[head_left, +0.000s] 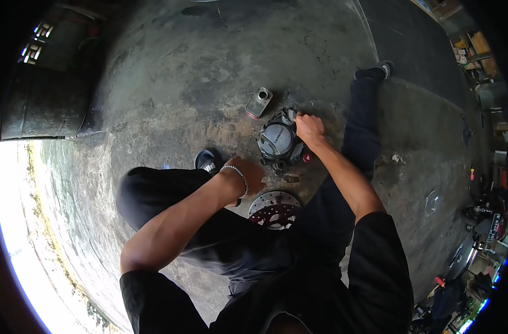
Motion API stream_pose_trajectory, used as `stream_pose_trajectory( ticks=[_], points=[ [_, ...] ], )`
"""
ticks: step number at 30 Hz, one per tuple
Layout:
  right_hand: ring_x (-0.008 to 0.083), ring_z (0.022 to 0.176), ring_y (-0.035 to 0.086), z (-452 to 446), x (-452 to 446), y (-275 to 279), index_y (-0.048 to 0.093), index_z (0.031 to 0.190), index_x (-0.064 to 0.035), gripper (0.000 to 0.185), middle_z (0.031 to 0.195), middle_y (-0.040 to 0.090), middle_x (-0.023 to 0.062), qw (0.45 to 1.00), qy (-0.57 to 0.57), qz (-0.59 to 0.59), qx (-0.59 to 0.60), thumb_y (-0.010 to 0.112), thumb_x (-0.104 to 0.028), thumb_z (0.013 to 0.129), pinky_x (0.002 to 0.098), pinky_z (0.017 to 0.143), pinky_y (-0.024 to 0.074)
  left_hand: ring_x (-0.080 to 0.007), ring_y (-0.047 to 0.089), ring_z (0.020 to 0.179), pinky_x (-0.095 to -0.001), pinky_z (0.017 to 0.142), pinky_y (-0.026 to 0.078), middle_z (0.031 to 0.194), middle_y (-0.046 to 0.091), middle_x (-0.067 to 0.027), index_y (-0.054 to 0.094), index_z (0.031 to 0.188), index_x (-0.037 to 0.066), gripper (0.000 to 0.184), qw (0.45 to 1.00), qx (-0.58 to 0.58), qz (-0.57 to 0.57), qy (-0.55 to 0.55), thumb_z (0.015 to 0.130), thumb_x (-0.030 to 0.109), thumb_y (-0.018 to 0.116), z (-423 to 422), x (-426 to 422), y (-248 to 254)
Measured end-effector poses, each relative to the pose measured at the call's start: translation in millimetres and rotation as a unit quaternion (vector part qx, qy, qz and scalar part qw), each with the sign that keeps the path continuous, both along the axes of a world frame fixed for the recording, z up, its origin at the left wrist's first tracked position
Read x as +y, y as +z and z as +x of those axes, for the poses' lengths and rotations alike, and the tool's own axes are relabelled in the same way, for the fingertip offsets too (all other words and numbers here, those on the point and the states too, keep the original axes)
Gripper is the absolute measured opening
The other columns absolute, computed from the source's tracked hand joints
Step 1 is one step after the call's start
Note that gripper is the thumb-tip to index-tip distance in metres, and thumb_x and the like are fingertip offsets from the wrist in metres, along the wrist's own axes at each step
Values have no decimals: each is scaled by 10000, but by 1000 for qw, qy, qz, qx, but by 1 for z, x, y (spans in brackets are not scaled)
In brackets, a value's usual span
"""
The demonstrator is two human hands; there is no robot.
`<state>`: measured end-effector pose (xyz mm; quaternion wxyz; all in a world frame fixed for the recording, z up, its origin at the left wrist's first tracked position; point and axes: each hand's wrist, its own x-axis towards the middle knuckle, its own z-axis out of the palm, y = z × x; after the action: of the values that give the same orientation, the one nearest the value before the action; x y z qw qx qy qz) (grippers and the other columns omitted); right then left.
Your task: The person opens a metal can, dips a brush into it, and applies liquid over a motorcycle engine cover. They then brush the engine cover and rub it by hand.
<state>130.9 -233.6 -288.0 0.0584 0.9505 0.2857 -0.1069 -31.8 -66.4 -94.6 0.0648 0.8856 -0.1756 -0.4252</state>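
A round engine cover with "HONDA" lettering lies on the concrete floor in front of me. My right hand is closed at the cover's upper right edge, thumb and fingers against its rim. My left hand, with a beaded bracelet at the wrist, is curled just below and left of the cover. Its fingertips are turned down and mostly hidden, so what they hold cannot be made out. Near the cover's lower right side is a small red round piece. A drilled brake disc with a dark red centre lies between my legs.
A small metal can with an open round mouth stands beyond the cover. My outstretched leg borders the right side, and my bent knee the left. A large dark drum is at far left; a motorcycle stands at far right.
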Motion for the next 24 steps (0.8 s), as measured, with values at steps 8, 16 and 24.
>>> stream_pose_trajectory(
  ticks=[8, 16, 24],
  points=[
    [321, 656, 658, 7, 2, 6, 602, 1018, 14, 273, 762, 672, 151, 1000, 17, -2, 4, 474, -144, 835, 415, 562, 504, -369, 621, 707, -405, 673, 493, 772, 657, -172, 649, 800, -25, 427, 1000, 19, 10, 17, 843, 374, 502, 2, -1, -2],
    [318, 655, 659, 7, 15, 15, 605, 975, 21, 251, 762, 673, 149, 1000, 4, 0, -3, 479, -118, 808, 404, 558, 508, -370, 623, 710, -403, 676, 495, 781, 658, -173, 648, 817, -24, 416, 1000, -15, 3, -1, 843, 368, 512, 10, 1, 6],
    [318, 651, 659, -3, 7, 19, 603, 930, 15, 219, 758, 673, 147, 1000, -19, 13, 15, 483, -116, 801, 404, 557, 510, -313, 623, 708, -411, 682, 472, 755, 665, -105, 679, 704, 67, 331, 998, -53, 3, 23, 815, 320, 496, -1, -4, 1]
  ],
)
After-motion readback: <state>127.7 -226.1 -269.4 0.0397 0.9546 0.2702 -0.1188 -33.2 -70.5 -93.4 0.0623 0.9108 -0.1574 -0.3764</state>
